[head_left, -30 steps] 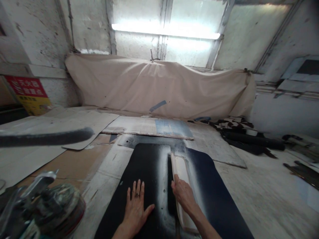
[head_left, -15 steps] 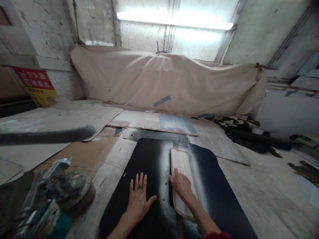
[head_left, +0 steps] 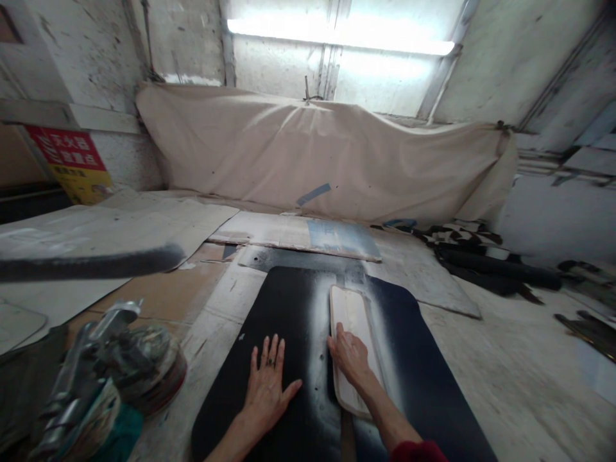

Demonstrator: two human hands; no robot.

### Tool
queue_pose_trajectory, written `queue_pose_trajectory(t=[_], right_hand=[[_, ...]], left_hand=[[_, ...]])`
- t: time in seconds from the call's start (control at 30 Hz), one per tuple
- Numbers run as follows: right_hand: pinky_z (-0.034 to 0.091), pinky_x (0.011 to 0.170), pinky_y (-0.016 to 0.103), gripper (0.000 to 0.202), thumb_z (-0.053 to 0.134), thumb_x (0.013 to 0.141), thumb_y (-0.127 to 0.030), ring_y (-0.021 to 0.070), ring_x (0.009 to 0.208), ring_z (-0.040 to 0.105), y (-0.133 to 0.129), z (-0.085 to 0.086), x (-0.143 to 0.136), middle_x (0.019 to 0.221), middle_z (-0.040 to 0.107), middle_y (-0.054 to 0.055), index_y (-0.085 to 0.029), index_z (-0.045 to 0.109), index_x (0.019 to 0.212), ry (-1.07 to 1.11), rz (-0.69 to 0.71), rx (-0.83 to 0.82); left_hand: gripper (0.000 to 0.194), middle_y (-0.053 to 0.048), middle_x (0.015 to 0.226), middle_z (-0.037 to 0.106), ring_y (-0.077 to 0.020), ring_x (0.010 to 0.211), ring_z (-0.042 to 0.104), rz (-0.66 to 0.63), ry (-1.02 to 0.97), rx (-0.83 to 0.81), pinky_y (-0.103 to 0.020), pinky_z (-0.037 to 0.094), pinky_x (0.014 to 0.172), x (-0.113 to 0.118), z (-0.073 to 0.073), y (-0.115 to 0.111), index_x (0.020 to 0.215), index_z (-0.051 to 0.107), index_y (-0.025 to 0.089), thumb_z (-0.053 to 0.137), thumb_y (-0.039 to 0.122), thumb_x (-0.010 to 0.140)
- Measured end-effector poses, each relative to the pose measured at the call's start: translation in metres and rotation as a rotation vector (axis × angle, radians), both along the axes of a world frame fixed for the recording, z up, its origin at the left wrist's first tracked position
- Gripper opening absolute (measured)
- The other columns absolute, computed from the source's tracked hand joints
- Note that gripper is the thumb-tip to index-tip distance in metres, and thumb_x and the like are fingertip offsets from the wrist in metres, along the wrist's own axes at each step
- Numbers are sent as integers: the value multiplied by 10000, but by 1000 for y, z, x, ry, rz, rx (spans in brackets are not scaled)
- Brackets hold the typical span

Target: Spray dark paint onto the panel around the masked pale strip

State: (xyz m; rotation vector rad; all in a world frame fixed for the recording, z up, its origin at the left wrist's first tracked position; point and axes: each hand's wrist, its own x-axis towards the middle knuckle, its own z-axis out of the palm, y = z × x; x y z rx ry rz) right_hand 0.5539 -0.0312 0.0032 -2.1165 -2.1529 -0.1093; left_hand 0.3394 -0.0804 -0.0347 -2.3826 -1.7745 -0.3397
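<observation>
My left hand (head_left: 266,388) lies flat, fingers spread, on the left part of a black sheet (head_left: 293,308). A ring is on one finger. A long pale board with rounded corners (head_left: 350,310) rests over the middle of the sheet. White spray-like haze borders it on both sides. My right hand (head_left: 351,356) is on this board, its thumb at the left edge, the index finger stretched forward and the other fingers curled. A dark strip (head_left: 347,436) shows below the board's near end. The underside of the right hand is hidden.
At the left stand a metal spray gun (head_left: 72,378) and a grimy round can (head_left: 158,372). Large pale sheets (head_left: 120,224) lie behind them. Cardboard (head_left: 269,230) with blue tape is beyond the black sheet. Dark scraps and a roll (head_left: 500,268) lie at the right. A beige cloth (head_left: 269,141) hangs behind.
</observation>
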Motion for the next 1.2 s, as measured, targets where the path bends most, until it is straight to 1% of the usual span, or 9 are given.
queue_pose_trajectory(t=[0.2, 0.47, 0.6, 0.73, 0.83, 0.93, 1.03, 1.13, 1.2], right_hand=[[441, 666, 334, 395, 397, 888, -264, 273, 799, 652, -1, 0, -4, 863, 694, 162, -36, 480, 1200, 8, -24, 11], [447, 678, 330, 403, 423, 879, -268, 273, 823, 652, 0, 6, -6, 876, 692, 175, -38, 474, 1207, 44, -42, -28], [443, 658, 317, 369, 356, 907, -296, 263, 815, 647, -1, 2, -2, 842, 687, 156, -74, 500, 1165, 55, -6, -45], [426, 731, 292, 316, 281, 902, -151, 212, 851, 618, -9, -6, 9, 942, 654, 125, -133, 524, 1102, 65, 50, -30], [407, 803, 272, 306, 360, 808, -54, 197, 908, 578, -15, -6, 18, 1041, 600, 114, -154, 548, 1029, 91, 88, -62], [413, 824, 274, 257, 478, 721, -103, 217, 934, 555, -16, -1, 20, 1043, 570, 110, -155, 568, 956, 132, 118, -146], [417, 839, 295, 276, 522, 694, -133, 235, 951, 555, -18, 4, 15, 1071, 562, 126, -144, 581, 963, 127, 132, -177], [421, 840, 348, 295, 489, 698, -74, 267, 944, 576, -27, 2, 18, 1070, 569, 184, -107, 600, 970, 113, 180, -170], [432, 826, 363, 311, 465, 698, -45, 274, 915, 600, -29, -2, 27, 1030, 584, 217, -86, 608, 970, 130, 235, -175]], left_hand=[[755, -145, 1440, 283, -315, 1331, 211, 55, 2, -17, -524, 201, 1054, 4, -1, -4, 1364, 256, 109, 270, 622, 810], [743, -139, 1447, 260, -310, 1335, 204, 38, -3, -55, -527, 206, 1053, 3, 2, -5, 1370, 234, 124, 265, 617, 815], [730, -126, 1445, 276, -306, 1339, 194, 37, -18, -72, -530, 217, 1051, 2, 4, -6, 1370, 237, 133, 274, 608, 817], [669, -85, 1446, 296, -279, 1336, 215, 45, -65, -127, -513, 201, 1071, 0, 10, -8, 1376, 226, 165, 265, 563, 839], [609, -63, 1429, 339, -258, 1324, 251, 56, -100, -216, -500, 188, 1085, -1, 22, -9, 1382, 212, 195, 316, 461, 844], [640, -81, 1419, 355, -285, 1320, 255, 46, -78, -301, -533, 174, 1079, 3, 39, -9, 1375, 244, 196, 418, 333, 775], [607, -117, 1379, 410, -328, 1296, 295, 73, -50, -347, -581, 156, 1063, 13, 62, -12, 1344, 330, 171, 418, 324, 764], [547, -102, 1379, 413, -320, 1307, 276, 119, -121, -320, -571, 199, 1059, 23, 93, -32, 1326, 368, 188, 364, 395, 819], [539, -80, 1425, 344, -288, 1328, 239, 77, -220, -299, -521, 254, 1062, 25, 112, -55, 1333, 352, 214, 367, 421, 835]])
